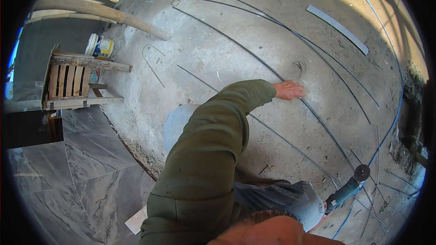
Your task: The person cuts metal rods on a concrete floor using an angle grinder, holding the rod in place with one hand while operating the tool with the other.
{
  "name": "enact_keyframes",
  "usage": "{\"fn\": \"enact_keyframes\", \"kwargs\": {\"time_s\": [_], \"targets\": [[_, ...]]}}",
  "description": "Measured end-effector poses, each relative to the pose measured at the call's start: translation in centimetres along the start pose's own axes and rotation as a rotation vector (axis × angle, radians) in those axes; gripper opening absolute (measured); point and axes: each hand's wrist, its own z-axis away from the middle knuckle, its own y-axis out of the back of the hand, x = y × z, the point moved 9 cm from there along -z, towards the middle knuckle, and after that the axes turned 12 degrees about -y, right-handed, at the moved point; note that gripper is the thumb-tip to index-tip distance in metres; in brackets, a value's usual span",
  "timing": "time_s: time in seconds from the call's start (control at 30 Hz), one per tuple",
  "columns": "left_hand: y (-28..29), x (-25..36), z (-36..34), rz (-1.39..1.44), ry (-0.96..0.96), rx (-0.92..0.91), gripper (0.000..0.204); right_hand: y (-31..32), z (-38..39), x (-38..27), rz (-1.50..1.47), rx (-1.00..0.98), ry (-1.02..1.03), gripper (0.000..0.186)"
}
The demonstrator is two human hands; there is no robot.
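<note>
My left hand, at the end of an olive sleeve, lies over a long dark steel rod, fingers curled onto it against the rough concrete. An angle grinder with a black disc is at the lower right, over some rods. My right hand is at its rear end, mostly hidden by grey cloth; only a little skin shows. Jeans and grey cloth lie under my left arm. Skin and hair along the lower edge are too close to make out.
A wooden slatted stand, a white bucket and a pole are at the left, beside grey marble-look tiles. Several loose rods, a pale strip and a blue cable lie across the concrete.
</note>
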Motion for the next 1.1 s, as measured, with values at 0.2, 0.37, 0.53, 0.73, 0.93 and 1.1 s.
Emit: {"fn": "enact_keyframes", "kwargs": {"time_s": [0.2, 0.37, 0.53, 0.73, 0.93, 1.1], "targets": [[0.3, -0.1, 0.1, 0.029, -0.003, 0.036, 0.015, -2.4, 3.3, -3.8, 0.04, -0.033, 0.114, 0.042], [-0.7, -0.5, -0.3, 0.067, 0.089, -0.112, 0.028, 1.4, -1.2, 2.4, 0.053, -0.087, -0.021, 0.042], [-0.6, -0.6, 0.7, -0.002, 0.073, 0.004, 0.028, -2.8, 3.3, -3.5, 0.045, -0.004, -0.001, 0.042], [0.1, 0.4, -0.1, -0.035, -0.009, -0.06, 0.038, 0.5, -0.9, 1.1, 0.065, 0.003, -0.035, 0.043], [0.5, 0.5, -0.2, -0.003, -0.066, -0.06, 0.04, 0.8, -1.3, 1.5, 0.096, -0.038, -0.029, 0.046], [0.1, -0.3, -0.3, -0.024, -0.085, 0.024, 0.041, 0.6, -0.8, 1.3, 0.072, -0.008, -0.042, 0.043]]}}
